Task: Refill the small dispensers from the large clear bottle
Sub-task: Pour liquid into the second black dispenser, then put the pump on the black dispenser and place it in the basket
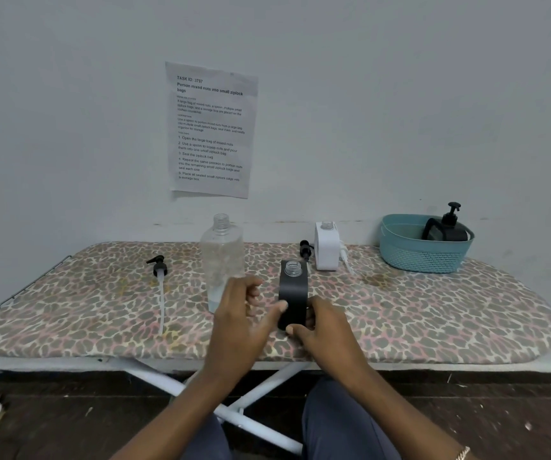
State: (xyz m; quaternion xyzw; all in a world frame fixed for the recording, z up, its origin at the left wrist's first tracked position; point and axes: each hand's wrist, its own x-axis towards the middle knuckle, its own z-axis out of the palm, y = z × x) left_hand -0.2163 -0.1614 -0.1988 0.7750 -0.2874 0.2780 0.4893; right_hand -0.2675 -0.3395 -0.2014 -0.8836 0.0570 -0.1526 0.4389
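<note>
While my right grip (327,327) pinches the black dispenser (294,290) low and my left grip (244,313) merely thumbs its side, it stands uncapped on the padded ironing board (433,313); one shove could topple it into the large clear bottle (221,257) just beside.

The left hand (239,322) covers the bottom corner of the tall clear plastic bottle (221,257). The right hand (327,327) hides the foot of the black square plastic dispenser (293,293), and I cannot tell if the left hand holds it. The teal plastic basket (423,257) hides the lower part of a black pump bottle (448,230). Small print on the white paper sheet (211,131) is too blurry for me.
</note>
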